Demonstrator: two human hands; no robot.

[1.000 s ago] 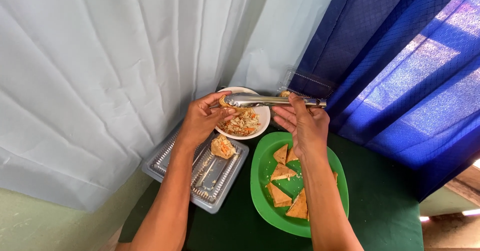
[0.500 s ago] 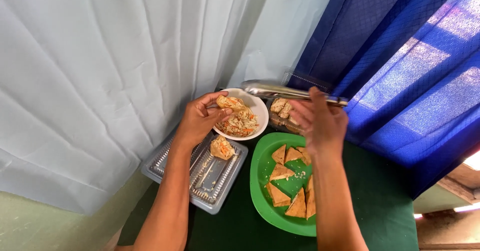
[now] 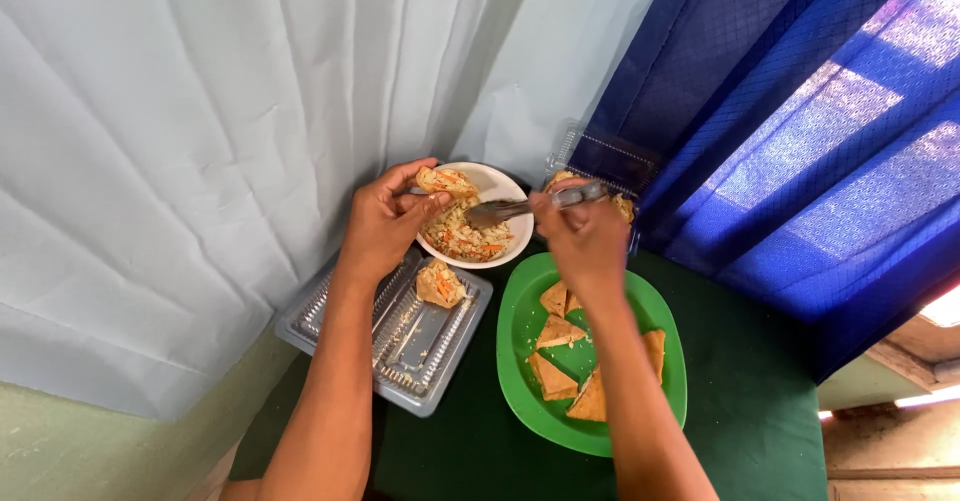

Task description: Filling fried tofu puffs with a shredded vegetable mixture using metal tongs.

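On the dark green desk (image 3: 740, 401), your right hand (image 3: 585, 241) clamps metal tongs (image 3: 520, 206) over the white round bowl (image 3: 500, 186) at twelve o'clock, left hand (image 3: 385, 226) pinching a stuffed pastry pocket (image 3: 447, 180); overfilling could spill shredded filling.

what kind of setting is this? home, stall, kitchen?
Probably a makeshift food-prep corner, perhaps a stall or a home. A small table under a dark green cloth is tucked against pale and blue curtains, with a green plate of triangular pieces and a white bowl of filling.
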